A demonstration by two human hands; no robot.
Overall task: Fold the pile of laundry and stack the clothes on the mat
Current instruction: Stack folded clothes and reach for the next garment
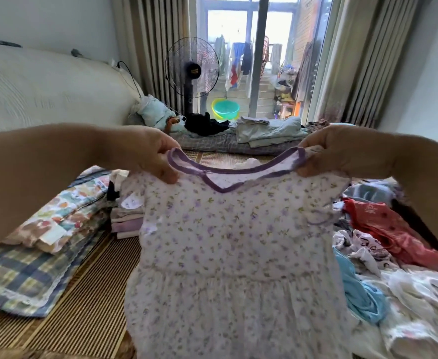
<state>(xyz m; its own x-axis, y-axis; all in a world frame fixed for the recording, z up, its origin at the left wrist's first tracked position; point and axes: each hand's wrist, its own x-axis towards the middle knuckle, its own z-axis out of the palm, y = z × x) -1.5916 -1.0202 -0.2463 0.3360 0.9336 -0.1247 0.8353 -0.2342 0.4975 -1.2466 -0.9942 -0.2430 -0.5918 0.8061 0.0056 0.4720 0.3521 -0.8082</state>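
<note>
I am holding up a small floral dress (228,255), white with tiny purple flowers and a purple-trimmed neckline, and it is hanging spread out in front of me with its gathered skirt falling toward the bottom of the view. My left hand (145,154) is pinching the dress at its left shoulder, fingers curled over the fabric just beside the collar, and my right hand (334,154) is pinching the opposite shoulder the same way, so both hands are closed on the garment and the neckline is stretching between them. Under the dress the striped woven mat (88,301) is lying on the floor. To my left on the mat, a folded plaid blanket (18,278) is carrying a folded patterned cloth (64,216), and just beside them a stack of folded clothes (127,218) in pale pink and white is sitting partly hidden behind the dress. To my right the unfolded laundry pile (394,268) is sprawling, with a red garment (383,224) and a light blue garment (360,294) showing in it. Farther back, a standing fan (192,71) is standing in front of the glass door, near a green basin (225,108).
</note>
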